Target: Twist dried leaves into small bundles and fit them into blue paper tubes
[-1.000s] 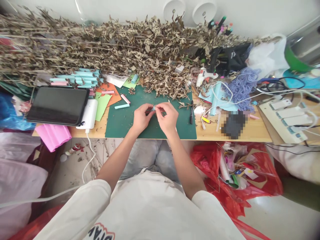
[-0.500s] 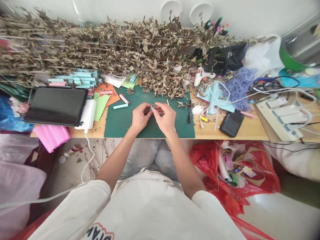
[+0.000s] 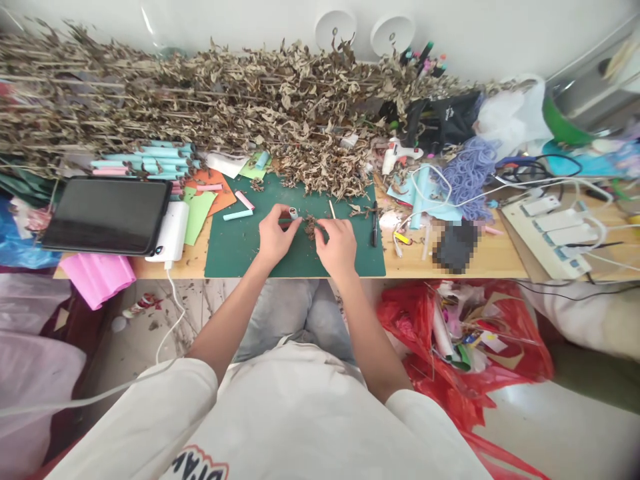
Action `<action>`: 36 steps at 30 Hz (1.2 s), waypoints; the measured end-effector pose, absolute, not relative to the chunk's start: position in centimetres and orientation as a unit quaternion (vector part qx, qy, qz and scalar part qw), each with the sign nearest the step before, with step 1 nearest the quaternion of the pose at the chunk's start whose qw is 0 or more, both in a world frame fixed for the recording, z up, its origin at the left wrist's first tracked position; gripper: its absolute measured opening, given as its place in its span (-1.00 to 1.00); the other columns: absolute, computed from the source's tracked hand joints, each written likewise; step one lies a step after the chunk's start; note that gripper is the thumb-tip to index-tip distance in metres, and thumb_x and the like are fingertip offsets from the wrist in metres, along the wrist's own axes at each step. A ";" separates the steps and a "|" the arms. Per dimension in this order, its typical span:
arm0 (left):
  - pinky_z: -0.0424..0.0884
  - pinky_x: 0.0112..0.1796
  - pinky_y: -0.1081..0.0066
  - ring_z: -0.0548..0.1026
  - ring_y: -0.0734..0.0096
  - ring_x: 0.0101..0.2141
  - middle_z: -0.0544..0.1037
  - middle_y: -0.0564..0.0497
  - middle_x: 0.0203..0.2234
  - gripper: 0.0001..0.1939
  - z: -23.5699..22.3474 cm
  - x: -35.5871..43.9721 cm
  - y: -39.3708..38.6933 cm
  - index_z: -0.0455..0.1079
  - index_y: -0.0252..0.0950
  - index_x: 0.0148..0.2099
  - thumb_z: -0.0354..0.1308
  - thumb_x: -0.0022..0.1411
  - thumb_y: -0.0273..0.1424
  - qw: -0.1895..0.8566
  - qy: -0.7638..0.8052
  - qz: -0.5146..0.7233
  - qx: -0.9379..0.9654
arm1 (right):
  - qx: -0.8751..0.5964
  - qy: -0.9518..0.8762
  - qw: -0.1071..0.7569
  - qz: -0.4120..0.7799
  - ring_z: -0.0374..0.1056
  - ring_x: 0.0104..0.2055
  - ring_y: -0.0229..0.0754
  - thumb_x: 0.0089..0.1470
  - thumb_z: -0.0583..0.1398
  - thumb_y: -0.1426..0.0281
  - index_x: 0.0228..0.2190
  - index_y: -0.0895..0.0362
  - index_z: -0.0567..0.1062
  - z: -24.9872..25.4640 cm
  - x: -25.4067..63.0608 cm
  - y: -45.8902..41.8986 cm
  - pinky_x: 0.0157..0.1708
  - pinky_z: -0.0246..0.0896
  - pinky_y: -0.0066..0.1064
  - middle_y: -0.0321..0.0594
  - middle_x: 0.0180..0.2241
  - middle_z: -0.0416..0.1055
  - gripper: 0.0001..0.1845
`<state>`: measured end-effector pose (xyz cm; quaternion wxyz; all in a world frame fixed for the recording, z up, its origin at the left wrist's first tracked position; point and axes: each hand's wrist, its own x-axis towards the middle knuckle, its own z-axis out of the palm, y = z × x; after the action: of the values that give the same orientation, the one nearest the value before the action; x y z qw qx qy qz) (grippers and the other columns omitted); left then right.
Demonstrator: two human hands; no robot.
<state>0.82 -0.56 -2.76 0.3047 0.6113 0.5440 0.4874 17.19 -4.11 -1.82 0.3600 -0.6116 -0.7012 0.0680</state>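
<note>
Over the green cutting mat, my left hand is closed around a small paper tube, its open end tilted up. My right hand is just to the right, its thumb and fingers pinching at a small clump of crumbled dried leaves. Whether the clump is fully in the fingers or partly lying on the mat is hard to tell. A pink paper tube and a light blue paper tube lie left of my hands. A thin stick lies beyond the right hand.
Dried leafy stalks cover the back of the table. A tablet, a white power bank and stacked paper tubes stand left. On the right are a black pen, a glue gun, purple yarn and a power strip.
My hands have moved apart. The left hand keeps the paper tube, while the right has moved slightly right and down to the leaf clump, which now shows between them.
</note>
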 end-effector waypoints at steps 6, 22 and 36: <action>0.59 -0.25 0.40 0.57 0.41 -0.29 0.56 0.02 -0.33 -0.84 -2.9 0.9 -0.5 0.36 -0.25 -0.16 0.25 0.22 -0.39 0.305 0.540 0.473 0.625 | -0.631 -0.707 0.306 0.092 0.35 -0.14 0.03 0.17 0.20 0.45 -0.06 0.13 0.52 -2.0 16.6 -3.3 -0.12 0.33 -0.13 -0.06 -0.25 0.56 -0.72; 0.56 -0.25 0.43 0.56 0.42 -0.30 0.54 0.05 -0.34 -0.84 -2.8 0.9 -0.6 0.37 -0.25 -0.18 0.27 0.19 -0.43 0.321 0.529 0.474 0.626 | -0.581 -0.482 0.587 0.292 0.50 -0.33 -0.20 0.08 0.25 0.30 -0.30 0.12 0.57 -1.1 17.0 -2.1 -0.24 0.45 -0.35 -0.21 -0.35 0.58 -0.83; 0.55 -0.26 0.45 0.56 0.45 -0.32 0.58 0.04 -0.31 -0.82 -2.8 0.9 -0.5 0.39 -0.25 -0.15 0.27 0.20 -0.45 0.313 0.524 0.469 0.639 | -0.584 -0.526 0.545 0.292 0.49 -0.22 -0.18 0.14 0.18 0.31 -0.30 0.10 0.57 -1.8 16.7 -2.2 -0.17 0.48 -0.31 -0.17 -0.25 0.56 -0.82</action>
<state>0.94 -0.53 -2.83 0.3130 0.6386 0.5235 0.4692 16.69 -2.16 -1.78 0.5452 -0.5837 -0.5259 0.2923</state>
